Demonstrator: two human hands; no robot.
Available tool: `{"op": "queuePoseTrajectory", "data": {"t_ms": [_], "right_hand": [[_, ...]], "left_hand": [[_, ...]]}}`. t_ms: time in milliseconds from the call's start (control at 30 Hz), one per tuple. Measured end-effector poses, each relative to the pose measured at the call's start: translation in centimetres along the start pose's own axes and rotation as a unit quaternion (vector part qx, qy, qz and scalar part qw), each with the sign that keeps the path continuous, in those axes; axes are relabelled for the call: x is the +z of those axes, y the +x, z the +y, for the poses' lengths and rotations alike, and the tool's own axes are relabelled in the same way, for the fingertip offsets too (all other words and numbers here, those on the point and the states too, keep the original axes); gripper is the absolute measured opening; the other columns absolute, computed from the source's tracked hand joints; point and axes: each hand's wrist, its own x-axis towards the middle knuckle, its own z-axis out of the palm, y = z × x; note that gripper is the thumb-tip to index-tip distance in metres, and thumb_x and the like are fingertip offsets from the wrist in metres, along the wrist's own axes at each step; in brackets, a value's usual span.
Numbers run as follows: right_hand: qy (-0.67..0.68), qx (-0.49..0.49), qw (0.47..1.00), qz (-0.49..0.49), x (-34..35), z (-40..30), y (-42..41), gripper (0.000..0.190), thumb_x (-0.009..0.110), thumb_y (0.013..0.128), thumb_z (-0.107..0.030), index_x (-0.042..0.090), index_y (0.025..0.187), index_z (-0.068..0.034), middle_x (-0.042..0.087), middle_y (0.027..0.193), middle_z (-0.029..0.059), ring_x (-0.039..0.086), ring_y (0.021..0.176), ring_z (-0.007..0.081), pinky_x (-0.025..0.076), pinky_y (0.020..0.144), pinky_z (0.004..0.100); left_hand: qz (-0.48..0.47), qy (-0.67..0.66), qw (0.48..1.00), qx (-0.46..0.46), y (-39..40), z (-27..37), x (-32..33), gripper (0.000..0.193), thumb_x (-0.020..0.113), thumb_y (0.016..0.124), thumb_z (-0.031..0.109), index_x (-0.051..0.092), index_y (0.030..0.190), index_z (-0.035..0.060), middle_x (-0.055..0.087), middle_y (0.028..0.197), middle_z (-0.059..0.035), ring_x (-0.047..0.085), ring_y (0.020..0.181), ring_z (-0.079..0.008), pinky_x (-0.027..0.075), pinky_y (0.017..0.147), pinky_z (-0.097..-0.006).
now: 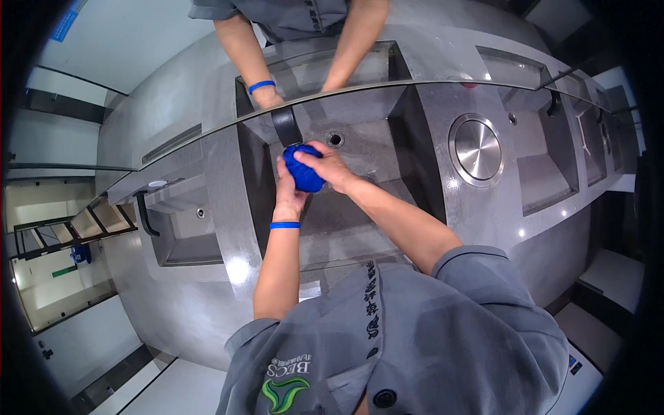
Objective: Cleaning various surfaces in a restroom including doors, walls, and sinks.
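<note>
Both hands hold a bunched blue cloth (pixel 303 171) over a grey sink basin (pixel 358 207). My left hand (pixel 288 189) grips its near left side, with a blue band around that wrist. My right hand (pixel 328 165) presses on it from the right, fingers spread over the top. Directly beyond the cloth is a black faucet (pixel 286 126), its spout end close to or touching the cloth. A round drain (pixel 335 138) shows in the basin floor, right of the faucet. Whether water is running cannot be made out.
A mirror edge (pixel 358 87) runs behind the basin, reflecting my arms. On the right of the counter sits a round steel lid (pixel 476 149). Another sink (pixel 192 228) with a black faucet (pixel 147 213) lies left, and a further sink (pixel 547 166) lies right.
</note>
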Motion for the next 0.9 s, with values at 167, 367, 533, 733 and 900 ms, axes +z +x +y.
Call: {"op": "queuePoseTrajectory", "data": {"t_ms": [167,367,533,733,900], "right_hand": [[-0.211,-0.016,0.977,-0.013,1.5,-0.7,2.9,0.058,0.068,0.086,-0.056,0.069,0.118,-0.008,0.071,0.112,0.0182,0.068,0.105,0.0306,0.052,0.091,0.0384],[-0.385,0.052,0.918,-0.076,2.9,-2.3,5.8,0.081,0.061,0.084,-0.067,0.055,0.140,-0.008,0.060,0.135,0.0213,0.058,0.125,0.0367,0.047,0.103,0.0406],[-0.394,0.048,0.908,-0.136,3.1,-3.5,5.3,0.085,0.058,0.085,-0.068,0.050,0.145,-0.008,0.052,0.145,0.0209,0.050,0.134,0.0346,0.042,0.109,0.0414],[-0.407,0.105,0.898,-0.129,3.1,-3.5,6.0,0.084,0.060,0.085,-0.068,0.052,0.144,-0.008,0.050,0.148,0.0191,0.050,0.135,0.0319,0.041,0.109,0.0400],[-0.379,0.162,0.906,-0.099,3.0,-3.9,5.9,0.081,0.063,0.083,-0.069,0.061,0.134,-0.005,0.061,0.134,0.0194,0.058,0.124,0.0297,0.046,0.104,0.0375]], "left_hand": [[0.024,-0.081,0.996,0.003,0.5,1.4,-0.6,0.073,0.029,0.100,0.068,0.045,0.146,0.0128,0.055,0.141,-0.0132,0.055,0.127,-0.0320,0.047,0.106,-0.0507],[0.046,-0.160,0.986,0.016,-1.6,1.3,0.4,0.072,0.025,0.100,0.068,0.045,0.145,0.0151,0.053,0.143,-0.0120,0.053,0.129,-0.0324,0.044,0.107,-0.0530],[0.062,-0.199,0.978,0.015,-2.1,0.7,0.2,0.068,0.027,0.100,0.067,0.046,0.144,0.0183,0.053,0.142,-0.0114,0.052,0.129,-0.0326,0.040,0.108,-0.0562],[0.079,-0.239,0.968,-0.023,-2.2,0.4,0.5,0.067,0.029,0.100,0.065,0.044,0.145,0.0187,0.050,0.144,-0.0120,0.047,0.133,-0.0334,0.037,0.110,-0.0585],[0.089,-0.234,0.968,0.002,-3.4,0.5,1.4,0.070,0.031,0.099,0.067,0.041,0.147,0.0180,0.044,0.148,-0.0141,0.044,0.135,-0.0353,0.035,0.112,-0.0586]]}}
